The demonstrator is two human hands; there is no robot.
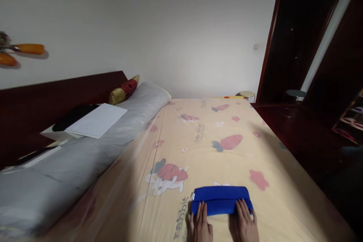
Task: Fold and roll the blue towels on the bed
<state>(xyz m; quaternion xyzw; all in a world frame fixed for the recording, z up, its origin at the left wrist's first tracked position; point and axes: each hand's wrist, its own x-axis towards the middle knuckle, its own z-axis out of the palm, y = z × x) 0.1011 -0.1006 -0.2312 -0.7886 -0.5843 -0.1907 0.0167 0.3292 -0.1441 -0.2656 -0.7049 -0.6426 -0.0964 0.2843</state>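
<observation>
A bright blue cloth [221, 193], folded into a long rectangle, lies on the bed near the bottom of the view. At its left end a small white tag [193, 196] sticks out. My left hand [200, 225] rests on the near left part of the cloth, fingers stretched forward and lying flat. On the near right part, my right hand [246, 221] presses down in the same way with its fingers extended. A crease runs lengthwise along the cloth between the two hands.
The bed is covered by a yellow sheet [198, 159] with rabbit and carrot prints. Along the left lies a grey rolled bedding bundle [113, 140], with a white flat box [98, 120] and a red-and-gold cushion [124, 90] beside it. Stools [247, 93] stand beyond.
</observation>
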